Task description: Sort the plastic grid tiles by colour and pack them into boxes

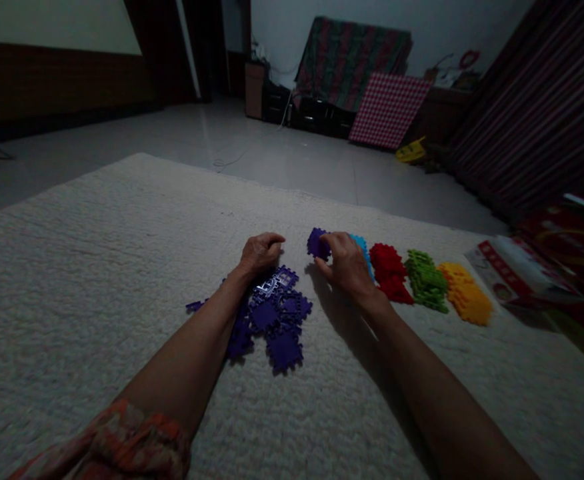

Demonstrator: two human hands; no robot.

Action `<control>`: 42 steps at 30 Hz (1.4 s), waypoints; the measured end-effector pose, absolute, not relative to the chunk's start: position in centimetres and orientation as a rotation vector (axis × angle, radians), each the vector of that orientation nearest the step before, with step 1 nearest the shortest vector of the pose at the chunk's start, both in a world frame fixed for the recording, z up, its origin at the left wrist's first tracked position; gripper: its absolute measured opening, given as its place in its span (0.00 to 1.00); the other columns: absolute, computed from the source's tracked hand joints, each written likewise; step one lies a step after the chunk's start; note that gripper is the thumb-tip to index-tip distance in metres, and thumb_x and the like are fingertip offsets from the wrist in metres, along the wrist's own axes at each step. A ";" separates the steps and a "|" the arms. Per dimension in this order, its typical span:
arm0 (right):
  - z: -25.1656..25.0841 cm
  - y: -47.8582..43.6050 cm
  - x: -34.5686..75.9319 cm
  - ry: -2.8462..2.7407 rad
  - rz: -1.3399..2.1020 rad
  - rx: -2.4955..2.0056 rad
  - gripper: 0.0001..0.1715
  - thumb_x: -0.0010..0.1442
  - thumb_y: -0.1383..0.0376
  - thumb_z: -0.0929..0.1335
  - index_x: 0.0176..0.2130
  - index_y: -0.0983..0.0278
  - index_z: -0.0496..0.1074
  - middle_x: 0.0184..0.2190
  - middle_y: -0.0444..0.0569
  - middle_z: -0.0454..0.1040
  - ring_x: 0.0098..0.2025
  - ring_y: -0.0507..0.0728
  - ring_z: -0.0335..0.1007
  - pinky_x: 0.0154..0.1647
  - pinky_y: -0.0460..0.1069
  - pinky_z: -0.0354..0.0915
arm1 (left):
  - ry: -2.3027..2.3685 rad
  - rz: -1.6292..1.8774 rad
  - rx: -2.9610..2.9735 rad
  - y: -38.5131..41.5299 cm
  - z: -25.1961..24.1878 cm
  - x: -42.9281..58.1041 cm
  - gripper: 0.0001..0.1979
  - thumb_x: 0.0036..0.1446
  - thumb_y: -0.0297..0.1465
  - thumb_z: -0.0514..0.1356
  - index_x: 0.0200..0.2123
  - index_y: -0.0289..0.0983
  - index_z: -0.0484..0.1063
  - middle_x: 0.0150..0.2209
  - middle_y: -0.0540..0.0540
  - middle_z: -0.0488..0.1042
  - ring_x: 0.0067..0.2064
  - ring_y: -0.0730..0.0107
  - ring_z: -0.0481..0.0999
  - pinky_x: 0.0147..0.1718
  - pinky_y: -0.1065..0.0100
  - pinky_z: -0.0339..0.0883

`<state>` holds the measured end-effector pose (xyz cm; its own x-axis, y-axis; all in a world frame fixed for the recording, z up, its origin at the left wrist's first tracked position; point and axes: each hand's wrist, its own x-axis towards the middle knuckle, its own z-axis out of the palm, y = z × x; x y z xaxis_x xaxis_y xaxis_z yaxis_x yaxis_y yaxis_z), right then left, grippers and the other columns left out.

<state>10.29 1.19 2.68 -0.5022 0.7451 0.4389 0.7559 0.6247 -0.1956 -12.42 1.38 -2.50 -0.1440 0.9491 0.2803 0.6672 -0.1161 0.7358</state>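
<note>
My right hand (345, 263) is around the near right edge of a purple interlocking tile (317, 244), thumb and fingers at its border, low over the cream mat. Just left of it, my left hand (263, 251) has its fingers curled together, with nothing visible in them. Below and partly behind my left forearm lies a loose, jumbled heap of purple notched tiles (285, 348). To the right of my right hand stand neat rows of tiles: blue (363, 252), partly hidden by the hand, then red (389, 270), green (426, 281) and yellow-orange (465, 293).
The cream mat (97, 267) covers the floor around me. At the right are a red and white box (522, 270) and a striped curtain (512, 113). Across the tiled floor (292, 153) stands a dark cabinet with a checked red cloth (389, 110).
</note>
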 end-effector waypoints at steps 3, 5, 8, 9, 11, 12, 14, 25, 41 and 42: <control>2.0 1.0 9.4 -2.313 -0.118 -1.284 0.24 0.58 0.67 0.69 0.54 0.64 0.67 0.52 0.61 0.72 0.55 0.68 0.65 0.55 0.61 0.59 | 1.810 1.142 1.780 1.3 -2.4 -12.3 0.15 0.57 0.26 0.57 0.44 0.38 0.82 0.43 0.44 0.83 0.42 0.65 0.81 0.48 0.66 0.71; 1.6 1.1 9.0 -2.294 -0.157 -1.314 0.25 0.58 0.67 0.69 0.55 0.63 0.67 0.53 0.60 0.72 0.55 0.68 0.64 0.55 0.61 0.57 | 1.811 1.142 1.776 1.2 -2.2 -12.3 0.15 0.57 0.26 0.58 0.43 0.38 0.82 0.43 0.45 0.83 0.43 0.65 0.81 0.48 0.66 0.71; 1.2 1.3 8.7 -2.294 -0.230 -1.327 0.24 0.59 0.68 0.68 0.55 0.61 0.66 0.54 0.59 0.72 0.56 0.69 0.62 0.58 0.64 0.53 | 1.821 1.144 1.765 1.1 -2.0 -12.2 0.14 0.56 0.26 0.58 0.42 0.39 0.82 0.42 0.46 0.83 0.43 0.65 0.81 0.49 0.66 0.71; 1.1 1.3 8.6 -2.298 -0.255 -1.334 0.24 0.59 0.69 0.68 0.55 0.61 0.67 0.54 0.59 0.72 0.56 0.69 0.61 0.58 0.65 0.52 | 1.821 1.148 1.760 1.1 -1.9 -12.2 0.14 0.56 0.25 0.58 0.42 0.39 0.83 0.42 0.46 0.83 0.43 0.65 0.81 0.49 0.66 0.71; 1.1 1.2 8.4 -2.303 -0.297 -1.348 0.23 0.59 0.71 0.66 0.54 0.61 0.68 0.54 0.58 0.73 0.56 0.69 0.61 0.60 0.66 0.49 | 1.816 1.156 1.750 1.1 -1.9 -12.2 0.14 0.56 0.25 0.58 0.42 0.38 0.83 0.42 0.45 0.83 0.43 0.65 0.81 0.48 0.66 0.71; 1.1 1.2 8.3 -2.298 -0.315 -1.353 0.22 0.60 0.71 0.66 0.54 0.61 0.68 0.53 0.57 0.73 0.56 0.68 0.60 0.60 0.67 0.48 | 1.808 1.158 1.746 1.1 -1.9 -12.2 0.15 0.56 0.25 0.58 0.42 0.38 0.82 0.42 0.45 0.83 0.42 0.65 0.81 0.48 0.66 0.71; 1.1 1.0 8.1 -2.287 -0.339 -1.358 0.21 0.60 0.72 0.65 0.53 0.60 0.69 0.52 0.57 0.73 0.56 0.68 0.60 0.61 0.67 0.47 | 1.796 1.162 1.740 1.1 -2.0 -12.2 0.15 0.56 0.25 0.58 0.43 0.37 0.82 0.41 0.44 0.83 0.42 0.65 0.81 0.47 0.66 0.72; 0.9 1.2 8.4 -2.266 -0.349 -1.402 0.20 0.59 0.71 0.66 0.52 0.61 0.69 0.52 0.57 0.73 0.55 0.68 0.59 0.62 0.66 0.47 | 1.784 1.167 1.776 1.2 -2.3 -12.3 0.14 0.56 0.25 0.58 0.42 0.38 0.82 0.39 0.46 0.83 0.39 0.67 0.80 0.45 0.67 0.71; 3.7 5.8 9.6 -2.278 0.005 -1.417 0.23 0.57 0.65 0.68 0.53 0.63 0.72 0.52 0.59 0.74 0.53 0.66 0.68 0.53 0.59 0.61 | 1.814 1.134 1.793 1.0 -2.0 -12.2 0.15 0.57 0.25 0.57 0.43 0.38 0.82 0.41 0.44 0.83 0.42 0.65 0.81 0.48 0.66 0.71; 4.0 6.4 9.7 -2.313 0.032 -1.434 0.23 0.57 0.65 0.68 0.52 0.63 0.73 0.50 0.59 0.75 0.52 0.66 0.69 0.52 0.58 0.62 | 1.812 1.134 1.793 1.0 -1.9 -12.2 0.15 0.57 0.25 0.57 0.43 0.38 0.82 0.41 0.45 0.83 0.43 0.65 0.81 0.48 0.67 0.71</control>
<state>9.72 6.36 4.04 -0.3820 0.8615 0.3344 0.8518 0.4686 -0.2341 -12.17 1.01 -1.91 -0.1382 0.9492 0.2828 0.6692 -0.1210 0.7332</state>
